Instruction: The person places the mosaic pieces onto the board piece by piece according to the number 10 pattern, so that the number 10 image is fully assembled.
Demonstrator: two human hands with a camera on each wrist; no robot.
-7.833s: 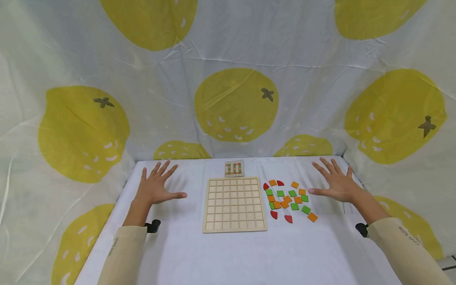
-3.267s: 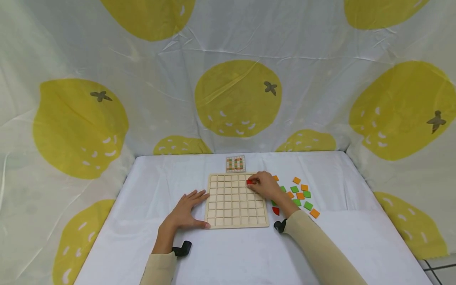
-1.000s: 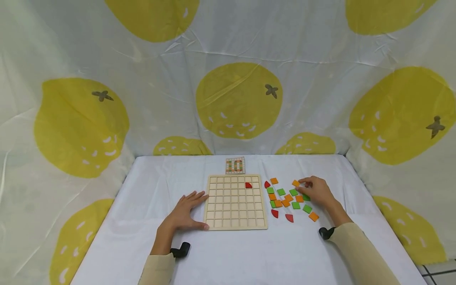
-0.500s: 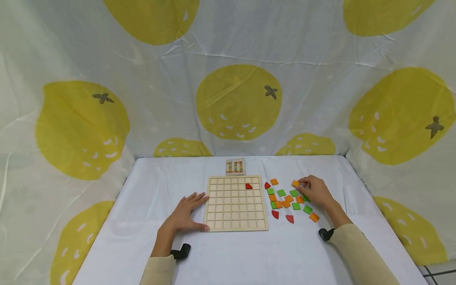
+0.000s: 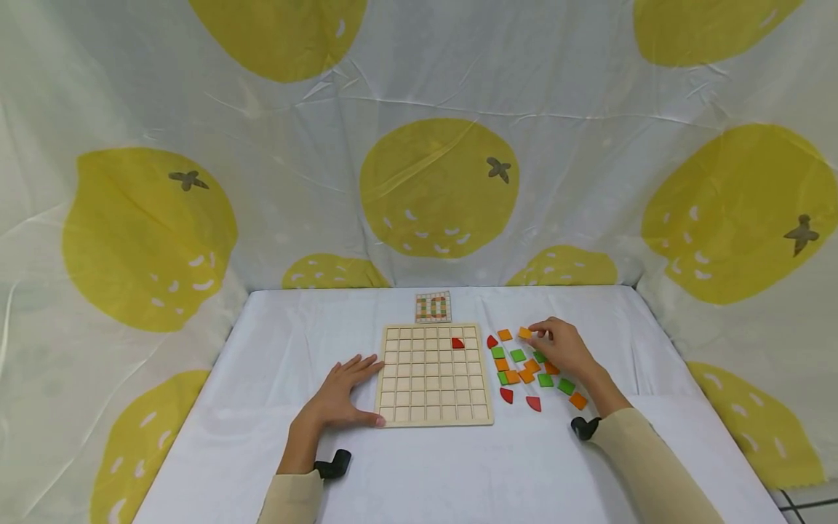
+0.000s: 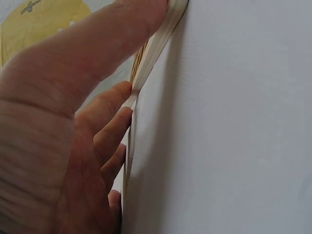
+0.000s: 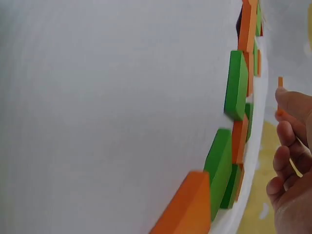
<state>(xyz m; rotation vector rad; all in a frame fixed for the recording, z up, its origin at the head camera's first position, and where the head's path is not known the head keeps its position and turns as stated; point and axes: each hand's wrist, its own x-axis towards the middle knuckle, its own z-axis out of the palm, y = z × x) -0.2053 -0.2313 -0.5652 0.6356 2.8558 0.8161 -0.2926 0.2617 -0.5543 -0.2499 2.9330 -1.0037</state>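
Observation:
My right hand (image 5: pixel 566 349) pinches an orange square tile (image 5: pixel 525 333) between thumb and fingers, lifted above the table in the right wrist view. Under and beside it lie several green tiles (image 5: pixel 545 380), orange tiles (image 5: pixel 577 400) and red quarter-round pieces (image 5: pixel 507 395). My left hand (image 5: pixel 340 393) lies spread at the left edge of a wooden grid board (image 5: pixel 432 375); thumb and fingertips touch that edge, as the left wrist view also shows. One red quarter-round piece (image 5: pixel 457 343) sits in a cell near the board's upper right.
A small printed card (image 5: pixel 433 307) with a coloured grid pattern lies just behind the board. White cloth (image 5: pixel 458 473) covers the table. A lemon-print curtain (image 5: pixel 563 182) hangs behind and at both sides.
My right hand has picked up the orange tile and moved left with it. Earlier, it placed the red quarter-round piece on the board. Lately my left hand stays at the board's edge.

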